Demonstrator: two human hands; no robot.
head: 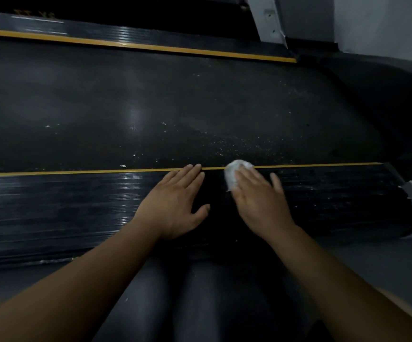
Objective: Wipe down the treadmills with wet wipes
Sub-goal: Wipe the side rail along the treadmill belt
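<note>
Crumpled white wipe at centre under right hand's straight fingers; left hand flat on ribbed rail; speckled belt above.

The near side rail ran left to right before me. My left hand lay flat on it, fingertips at its far edge. My right hand pressed on the rail just right of the left, apart from it, the wipe under its fingers at that same far edge. Beyond the rail lay the belt, specks scattered on it; beyond the belt, the far rail, an upright rising at its right end. My legs were on the rail's near side
</note>
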